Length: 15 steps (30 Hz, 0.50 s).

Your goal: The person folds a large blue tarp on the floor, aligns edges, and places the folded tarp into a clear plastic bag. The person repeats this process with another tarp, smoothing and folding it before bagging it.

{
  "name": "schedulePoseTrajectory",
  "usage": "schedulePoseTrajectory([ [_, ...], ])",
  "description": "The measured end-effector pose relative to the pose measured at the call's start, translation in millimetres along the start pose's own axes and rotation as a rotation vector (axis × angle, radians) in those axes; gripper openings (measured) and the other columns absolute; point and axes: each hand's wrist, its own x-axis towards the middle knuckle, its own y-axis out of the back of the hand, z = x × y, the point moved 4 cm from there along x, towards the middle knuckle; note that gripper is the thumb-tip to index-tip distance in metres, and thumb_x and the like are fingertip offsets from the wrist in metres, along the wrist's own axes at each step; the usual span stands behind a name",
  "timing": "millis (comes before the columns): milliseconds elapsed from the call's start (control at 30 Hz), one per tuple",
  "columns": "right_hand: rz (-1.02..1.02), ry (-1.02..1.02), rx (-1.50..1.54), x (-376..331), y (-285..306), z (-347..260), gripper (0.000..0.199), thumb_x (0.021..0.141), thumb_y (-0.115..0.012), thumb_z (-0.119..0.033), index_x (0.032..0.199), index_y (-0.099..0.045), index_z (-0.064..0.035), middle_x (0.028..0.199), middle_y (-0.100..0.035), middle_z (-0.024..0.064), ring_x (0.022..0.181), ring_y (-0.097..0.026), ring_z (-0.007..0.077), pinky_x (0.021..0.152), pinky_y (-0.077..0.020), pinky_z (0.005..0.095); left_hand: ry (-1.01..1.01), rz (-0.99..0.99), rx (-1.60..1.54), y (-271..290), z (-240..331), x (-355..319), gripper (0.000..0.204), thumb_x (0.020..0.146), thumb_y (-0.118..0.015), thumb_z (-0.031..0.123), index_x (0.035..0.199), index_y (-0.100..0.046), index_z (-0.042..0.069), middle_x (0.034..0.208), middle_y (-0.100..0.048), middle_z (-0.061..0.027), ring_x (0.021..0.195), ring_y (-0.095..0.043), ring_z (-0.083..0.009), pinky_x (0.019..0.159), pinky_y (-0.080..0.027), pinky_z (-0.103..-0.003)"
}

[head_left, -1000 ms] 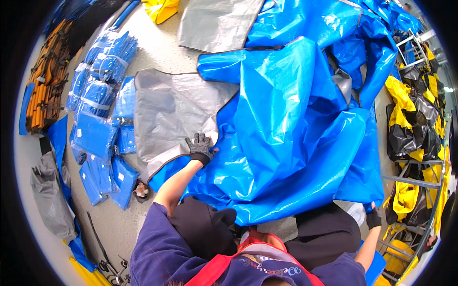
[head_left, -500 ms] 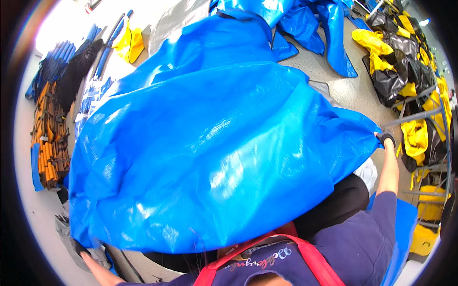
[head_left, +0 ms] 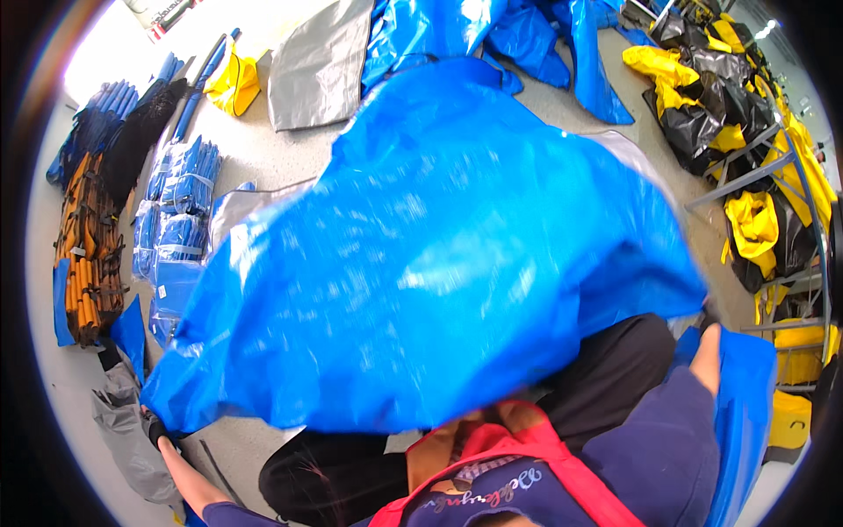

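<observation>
My gloved left hand (head_left: 156, 430) at seven o'clock grips a corner of the blue tarp (head_left: 439, 272); my right hand (head_left: 708, 318) at three o'clock grips its opposite edge. Billowing mid-frame, it seems light, floppy, slick: best held by corners.

We are in a workshop or warehouse: blue tarpaulin sheets (head_left: 439, 263) spread over a concrete floor (head_left: 290, 158), bundled blue packs (head_left: 180, 189), orange straps (head_left: 88, 255), and yellow-black covers (head_left: 702, 97) on metal racks (head_left: 773, 167).

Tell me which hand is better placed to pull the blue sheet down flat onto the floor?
Probably the left hand: its gloved grip on the blue sheet corner sits low near the floor. The right hand is mostly hidden behind the sheet's edge.
</observation>
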Motion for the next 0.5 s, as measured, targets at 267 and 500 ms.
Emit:
schedulePoseTrajectory([
  [267,-0.100,-0.296,-0.277,-35,44,56,0.069,0.082,-0.049,-0.057,0.127,-0.050,-0.0040,0.099,-0.060,0.0096,0.089,-0.056,0.0195,0.080,-0.0420,0.0325,-0.971,-0.298,0.143,-56,421,-262,0.071,0.084,-0.056,0.048,0.138,-0.036,0.006,0.139,-0.039,-0.0179,0.132,-0.032,-0.0350,0.109,-0.020,-0.045],
  [500,-0.786,-0.536,-0.614,41,-51,-54,0.086,0.072,-0.052,-0.074,0.120,-0.057,-0.0035,0.086,-0.061,0.0093,0.075,-0.057,0.0196,0.069,-0.0443,0.0321,-0.923,-0.743,0.104,-196,485,-373,0.083,0.087,-0.039,0.063,0.144,-0.021,0.005,0.146,-0.027,-0.0201,0.134,-0.027,-0.0375,0.106,-0.021,-0.054],
])
